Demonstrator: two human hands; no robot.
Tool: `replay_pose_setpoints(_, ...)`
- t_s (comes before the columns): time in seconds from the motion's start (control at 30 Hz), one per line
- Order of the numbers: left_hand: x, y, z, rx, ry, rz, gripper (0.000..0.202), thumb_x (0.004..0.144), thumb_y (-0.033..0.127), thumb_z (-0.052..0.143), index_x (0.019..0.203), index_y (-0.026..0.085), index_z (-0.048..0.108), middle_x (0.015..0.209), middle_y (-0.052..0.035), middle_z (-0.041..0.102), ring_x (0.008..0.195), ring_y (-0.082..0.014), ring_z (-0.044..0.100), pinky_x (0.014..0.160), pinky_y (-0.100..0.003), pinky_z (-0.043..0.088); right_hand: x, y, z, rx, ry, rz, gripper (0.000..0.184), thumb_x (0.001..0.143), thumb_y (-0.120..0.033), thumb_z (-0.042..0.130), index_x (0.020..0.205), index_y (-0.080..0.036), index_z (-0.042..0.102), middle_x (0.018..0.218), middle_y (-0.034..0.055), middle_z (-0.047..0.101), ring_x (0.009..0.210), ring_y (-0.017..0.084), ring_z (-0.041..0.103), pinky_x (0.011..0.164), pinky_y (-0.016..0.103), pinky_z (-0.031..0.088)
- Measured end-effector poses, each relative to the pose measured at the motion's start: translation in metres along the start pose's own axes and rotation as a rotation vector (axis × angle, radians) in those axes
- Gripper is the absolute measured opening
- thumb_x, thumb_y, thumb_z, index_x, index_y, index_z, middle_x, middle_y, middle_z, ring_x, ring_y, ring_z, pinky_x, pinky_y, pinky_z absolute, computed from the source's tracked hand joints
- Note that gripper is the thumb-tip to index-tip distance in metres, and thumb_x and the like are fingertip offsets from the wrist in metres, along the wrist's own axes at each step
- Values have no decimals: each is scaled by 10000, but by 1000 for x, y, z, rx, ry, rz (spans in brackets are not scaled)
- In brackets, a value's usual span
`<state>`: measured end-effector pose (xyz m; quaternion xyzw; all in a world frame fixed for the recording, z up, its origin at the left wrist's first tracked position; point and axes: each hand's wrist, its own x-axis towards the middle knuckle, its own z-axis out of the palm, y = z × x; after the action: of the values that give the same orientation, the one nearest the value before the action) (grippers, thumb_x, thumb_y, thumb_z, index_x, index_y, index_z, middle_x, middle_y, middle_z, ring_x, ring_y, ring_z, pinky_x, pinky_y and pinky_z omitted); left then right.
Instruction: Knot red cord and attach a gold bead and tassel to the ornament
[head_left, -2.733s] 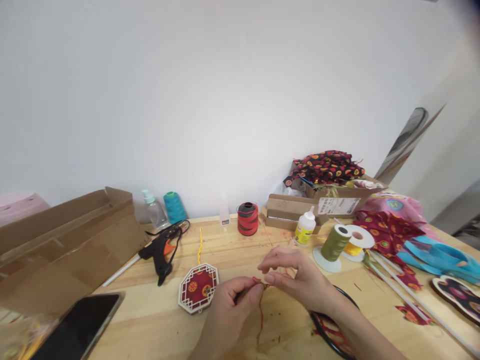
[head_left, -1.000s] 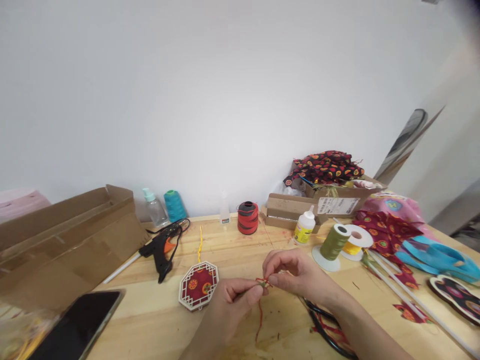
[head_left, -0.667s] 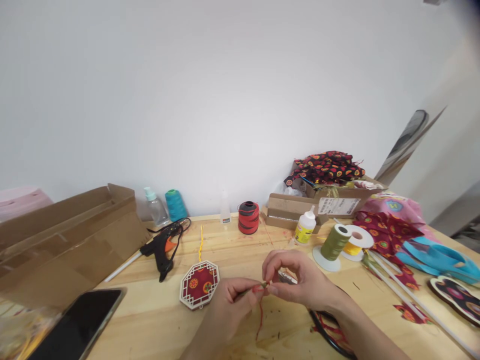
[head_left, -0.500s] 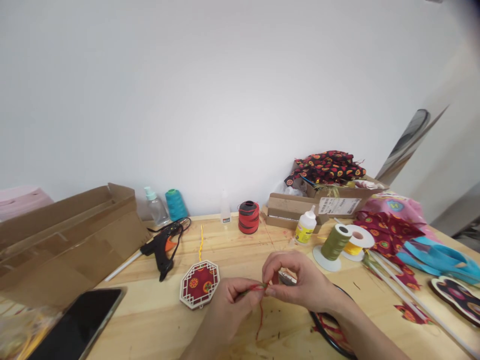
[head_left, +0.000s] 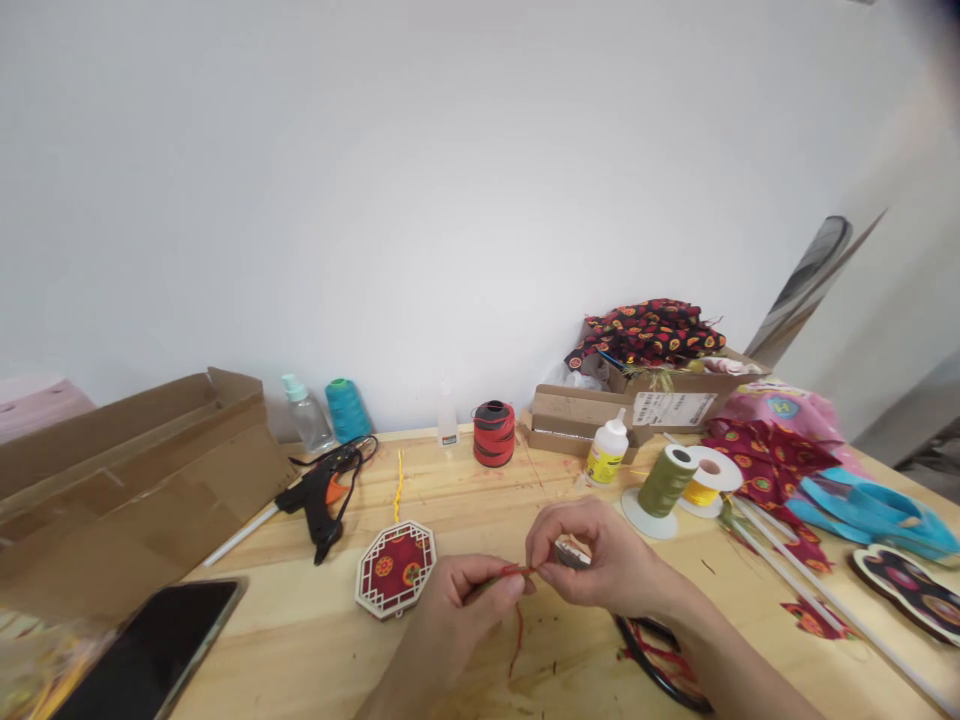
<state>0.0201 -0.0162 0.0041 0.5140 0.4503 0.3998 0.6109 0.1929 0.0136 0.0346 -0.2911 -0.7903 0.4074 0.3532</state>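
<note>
Low over the table my left hand (head_left: pixel 469 610) pinches a bundle of red and green thread between thumb and forefinger. My right hand (head_left: pixel 611 562) pinches the same strands just beside it, fingertips almost meeting the left ones. A loose red thread end (head_left: pixel 517 642) dangles below. Beneath my right hand and forearm lie scissors with black handles (head_left: pixel 646 668), partly hidden, with red scraps around them. An octagonal wooden-framed pendant (head_left: pixel 397 568) with dark red patterned fabric and a yellow cord lies left of my left hand.
A black glue gun (head_left: pixel 322 500), a phone (head_left: pixel 154 650) and a cardboard box (head_left: pixel 142 480) are on the left. Behind my hands stand a red thread spool (head_left: pixel 493 436) and a glue bottle (head_left: pixel 607 452). Right are a green spool (head_left: pixel 667 482), white sticks (head_left: pixel 847 620) and blue ribbon (head_left: pixel 881 515).
My fingertips have closed slightly more over the thread, and less of it shows between them. The whole view has shifted a little; objects on the table stay in place.
</note>
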Motion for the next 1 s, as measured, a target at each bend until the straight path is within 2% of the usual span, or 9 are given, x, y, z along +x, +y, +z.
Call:
replay_pose_setpoints(0.2,-1,2,2,-67,-6,-14,402,564,492,663,640,98,681,427,69,348,405,-48,225,398,-202,143,-1,0,0,-29,5,-20,199,619,-7,490,692,-154,602,657,-6,596,572,83,532,536,180,418)
replay_pose_setpoints(0.4,2,-3,-1,-90,-40,15,491,607,571,585,617,86,663,375,87,275,364,-47,203,380,-208,123,-1,-1,0,-33,-7,-21,185,626,-13,494,688,-154,598,653,-5,595,555,79,530,523,175,417)
replay_pose_setpoints(0.73,1,-3,-1,-23,-36,-12,389,660,487,588,604,106,638,401,96,235,383,-50,183,383,-210,118,-1,-3,-1,-18,-31,-6,200,637,-10,487,708,-159,602,682,2,612,591,91,549,551,186,428)
replay_pose_setpoints(0.87,0,-1,-1,65,-26,42,376,712,449,548,609,102,646,429,81,243,417,-60,190,397,-213,121,0,-7,-5,20,-9,35,118,705,-100,524,768,-155,608,720,21,607,650,112,543,605,216,436)
replay_pose_setpoints(1.0,-2,4,2,170,13,118,300,746,354,536,629,106,660,497,48,320,488,-79,217,430,-212,171,2,-10,-5,11,-4,46,112,750,-166,526,783,-145,631,731,33,602,665,122,537,631,235,433)
